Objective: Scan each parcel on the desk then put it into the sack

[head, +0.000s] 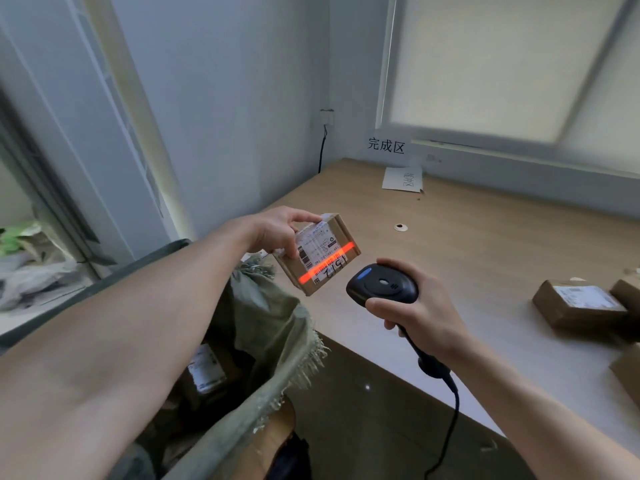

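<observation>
My left hand (277, 230) holds a small cardboard parcel (320, 254) by its top edge, tilted, above the desk's left corner. An orange-red scan line crosses its white shipping label. My right hand (412, 313) grips a black corded barcode scanner (381, 284) just right of the parcel, its head aimed at the label. Below my left forearm hangs the open green woven sack (277, 327), with a labelled parcel (206, 370) lying inside it. More brown parcels (578, 304) sit at the desk's right edge.
The wooden desk (467, 244) runs along a wall under a window. A white paper sign (403, 178) lies at the back, another hangs on the wall above it. A cable grommet (400, 227) is set in the desktop. The scanner's cord drops off the front edge.
</observation>
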{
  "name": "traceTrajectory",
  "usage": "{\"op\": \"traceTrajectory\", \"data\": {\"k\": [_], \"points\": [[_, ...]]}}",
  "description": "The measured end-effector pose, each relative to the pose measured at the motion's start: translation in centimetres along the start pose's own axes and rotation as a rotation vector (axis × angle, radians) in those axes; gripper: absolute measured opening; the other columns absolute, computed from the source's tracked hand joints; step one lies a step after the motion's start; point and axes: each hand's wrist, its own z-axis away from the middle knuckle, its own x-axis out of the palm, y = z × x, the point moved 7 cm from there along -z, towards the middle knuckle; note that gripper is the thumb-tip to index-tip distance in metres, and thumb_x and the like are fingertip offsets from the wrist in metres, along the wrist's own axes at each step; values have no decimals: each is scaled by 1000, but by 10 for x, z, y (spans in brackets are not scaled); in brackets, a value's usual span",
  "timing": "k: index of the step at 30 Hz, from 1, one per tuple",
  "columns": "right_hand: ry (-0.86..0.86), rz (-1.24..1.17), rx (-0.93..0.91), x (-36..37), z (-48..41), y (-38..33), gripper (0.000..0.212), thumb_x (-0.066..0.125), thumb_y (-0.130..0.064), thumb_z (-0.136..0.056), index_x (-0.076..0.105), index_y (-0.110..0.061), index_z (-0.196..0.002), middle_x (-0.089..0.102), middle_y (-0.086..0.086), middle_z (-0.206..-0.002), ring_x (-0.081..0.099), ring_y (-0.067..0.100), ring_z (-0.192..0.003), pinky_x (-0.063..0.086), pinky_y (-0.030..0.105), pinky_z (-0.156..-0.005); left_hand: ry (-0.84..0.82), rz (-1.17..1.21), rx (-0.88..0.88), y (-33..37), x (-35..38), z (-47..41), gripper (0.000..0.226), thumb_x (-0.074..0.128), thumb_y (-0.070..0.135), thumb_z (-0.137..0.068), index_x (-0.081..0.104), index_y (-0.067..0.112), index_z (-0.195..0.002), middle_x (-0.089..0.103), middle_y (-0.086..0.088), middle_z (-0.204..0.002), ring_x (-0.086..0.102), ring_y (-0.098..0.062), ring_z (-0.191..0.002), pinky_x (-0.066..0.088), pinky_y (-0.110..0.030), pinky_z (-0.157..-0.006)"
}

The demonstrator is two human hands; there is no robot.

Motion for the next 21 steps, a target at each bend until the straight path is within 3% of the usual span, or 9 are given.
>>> {"op": "traceTrajectory", "data": {"k": [4, 7, 11, 13, 19, 21], "points": [[-18, -2, 2, 36, -13, -4, 74, 79, -22, -58, 62, -17, -130, 72, 6, -93, 61, 6, -54, 46, 21, -46, -2, 34, -20, -32, -25, 9, 96, 60, -21, -68, 51, 39, -143, 66, -14, -119, 67, -34, -108, 58, -52, -91], [-40, -13, 9, 63, -20, -6, 73, 79, -20, -57, 63, -17, -129, 71, 3, -87, 61, 7, -53, 45, 21, -45, 26, 31, -31, -53, -43, 18, 95, 58, -21, -69, 51, 38, -143, 68, -12, -115, 67, -37, -107, 52, -37, -70], [-81, -28, 8, 97, -28, -8, 71, 79, -20, -57, 63, -19, -127, 71, 2, -87, 61, 5, -54, 44, 19, -46, 45, 59, -51, -78, -63, 36, 92, 53, -26, -74, 49, 31, -145, 67, -10, -114, 66, -22, -97, 53, -23, -55], [-97, -25, -5, 112, -33, -9, 74, 81, -23, -58, 62, -20, -129, 72, 2, -91, 64, 5, -59, 45, 18, -49, 59, 68, -67, -93, -72, 43, 91, 54, -26, -74, 49, 32, -145, 65, -9, -114, 64, -24, -101, 54, -24, -58], [-153, -141, -2, 155, -42, -4, 81, 83, -20, -59, 58, -18, -135, 71, 8, -90, 69, 8, -66, 50, 17, -55, 142, 94, -140, -159, -90, 66, 91, 62, -20, -76, 48, 38, -145, 59, -10, -127, 56, -30, -118, 53, -42, -88], [-177, -169, 8, 170, -42, -2, 77, 82, -18, -61, 59, -17, -135, 72, 12, -98, 70, 12, -68, 53, 22, -58, 181, 83, -175, -185, -92, 78, 91, 66, -15, -77, 47, 41, -146, 53, -7, -124, 53, -27, -116, 52, -39, -83]]}}
